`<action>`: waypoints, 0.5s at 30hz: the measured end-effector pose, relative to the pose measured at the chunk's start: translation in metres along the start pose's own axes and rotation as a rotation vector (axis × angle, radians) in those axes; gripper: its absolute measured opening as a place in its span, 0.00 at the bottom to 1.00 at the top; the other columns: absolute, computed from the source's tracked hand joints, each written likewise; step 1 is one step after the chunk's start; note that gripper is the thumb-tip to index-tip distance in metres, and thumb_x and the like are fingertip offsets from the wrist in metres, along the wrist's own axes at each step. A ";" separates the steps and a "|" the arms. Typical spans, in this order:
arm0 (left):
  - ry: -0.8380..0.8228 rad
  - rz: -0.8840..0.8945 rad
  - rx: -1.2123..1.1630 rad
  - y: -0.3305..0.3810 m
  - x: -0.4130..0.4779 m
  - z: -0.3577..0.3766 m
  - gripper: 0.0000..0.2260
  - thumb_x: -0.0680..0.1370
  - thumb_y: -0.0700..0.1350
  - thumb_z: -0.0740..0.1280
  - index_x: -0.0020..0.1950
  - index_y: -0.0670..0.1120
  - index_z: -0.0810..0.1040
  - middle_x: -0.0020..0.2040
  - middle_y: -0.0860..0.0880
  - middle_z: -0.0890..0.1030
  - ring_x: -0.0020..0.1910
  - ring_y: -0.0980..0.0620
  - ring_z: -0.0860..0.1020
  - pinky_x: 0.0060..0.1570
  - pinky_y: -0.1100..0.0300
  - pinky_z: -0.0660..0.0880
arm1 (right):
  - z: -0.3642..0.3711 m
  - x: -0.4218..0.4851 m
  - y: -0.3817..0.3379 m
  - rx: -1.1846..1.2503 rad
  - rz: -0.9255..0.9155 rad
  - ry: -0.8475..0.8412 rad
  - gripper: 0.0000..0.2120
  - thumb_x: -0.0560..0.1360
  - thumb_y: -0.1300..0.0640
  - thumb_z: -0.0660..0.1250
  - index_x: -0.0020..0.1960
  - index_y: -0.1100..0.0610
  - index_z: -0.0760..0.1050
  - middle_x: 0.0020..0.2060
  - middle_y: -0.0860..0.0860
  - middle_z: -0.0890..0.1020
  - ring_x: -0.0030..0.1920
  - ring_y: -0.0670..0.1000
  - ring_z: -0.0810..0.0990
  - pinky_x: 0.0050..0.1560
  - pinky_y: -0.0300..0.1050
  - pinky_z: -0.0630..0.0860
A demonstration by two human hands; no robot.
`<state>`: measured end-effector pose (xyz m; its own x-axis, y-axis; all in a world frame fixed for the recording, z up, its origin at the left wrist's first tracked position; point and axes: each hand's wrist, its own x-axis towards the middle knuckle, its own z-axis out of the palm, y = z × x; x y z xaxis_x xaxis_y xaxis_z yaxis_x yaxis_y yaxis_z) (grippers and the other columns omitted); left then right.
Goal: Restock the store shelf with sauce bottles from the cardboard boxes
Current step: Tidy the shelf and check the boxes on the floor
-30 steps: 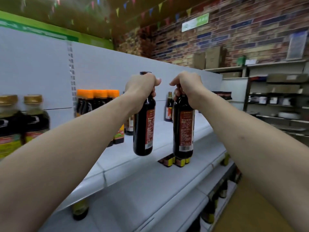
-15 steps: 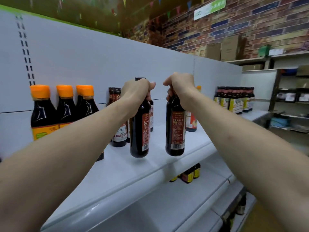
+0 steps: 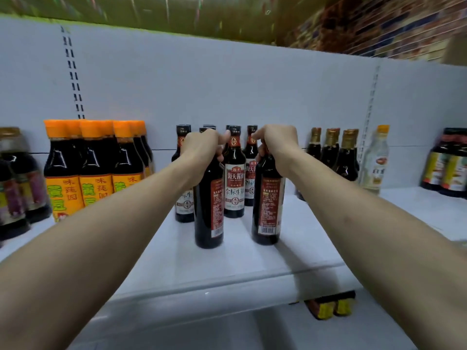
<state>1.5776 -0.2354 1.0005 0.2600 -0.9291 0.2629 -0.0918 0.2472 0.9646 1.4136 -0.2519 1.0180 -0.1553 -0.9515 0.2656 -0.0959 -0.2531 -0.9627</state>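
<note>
My left hand (image 3: pixel 202 147) grips the neck of a dark sauce bottle (image 3: pixel 208 213) with a red back label. My right hand (image 3: pixel 276 145) grips the neck of a second, matching bottle (image 3: pixel 267 210). Both bottles stand upright with their bases at the white shelf (image 3: pixel 252 261), side by side with a gap between them. Directly behind them is a group of several like bottles (image 3: pixel 234 183) with their front labels toward me. No cardboard box is in view.
Orange-capped bottles (image 3: pixel 96 170) fill the shelf to the left, with gold-capped dark bottles (image 3: pixel 12 183) beyond. On the right stand gold-foil-necked bottles (image 3: pixel 331 152), a clear bottle (image 3: pixel 374 162) and dark jars (image 3: pixel 449 165). Bottle caps (image 3: pixel 331 305) show on the lower shelf.
Both hands have carried their bottles forward and down onto the top shelf, in front of the matching group. The view has swung to face the shelf squarely.
</note>
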 end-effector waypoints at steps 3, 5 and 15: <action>0.051 -0.007 0.037 -0.002 0.005 0.001 0.17 0.72 0.55 0.76 0.33 0.46 0.75 0.29 0.49 0.77 0.34 0.47 0.76 0.47 0.49 0.73 | -0.003 0.020 0.014 -0.030 -0.080 -0.004 0.11 0.75 0.57 0.72 0.37 0.60 0.77 0.23 0.54 0.78 0.28 0.56 0.80 0.42 0.49 0.78; 0.065 0.009 0.029 -0.004 0.009 0.002 0.17 0.71 0.54 0.76 0.33 0.46 0.75 0.29 0.49 0.77 0.34 0.47 0.76 0.47 0.48 0.73 | -0.004 0.034 0.025 -0.094 -0.154 0.035 0.19 0.76 0.47 0.73 0.33 0.57 0.75 0.24 0.53 0.81 0.31 0.55 0.83 0.43 0.48 0.79; 0.078 0.059 0.086 -0.010 0.017 -0.001 0.19 0.76 0.54 0.74 0.32 0.45 0.73 0.31 0.46 0.78 0.27 0.50 0.75 0.44 0.51 0.75 | -0.011 0.055 0.044 -0.311 -0.285 0.035 0.11 0.80 0.53 0.60 0.59 0.56 0.64 0.47 0.52 0.79 0.46 0.54 0.80 0.44 0.51 0.75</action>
<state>1.5840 -0.2532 0.9950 0.3250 -0.8887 0.3233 -0.1902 0.2734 0.9429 1.3901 -0.3139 0.9908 -0.1125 -0.8434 0.5255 -0.4309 -0.4351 -0.7906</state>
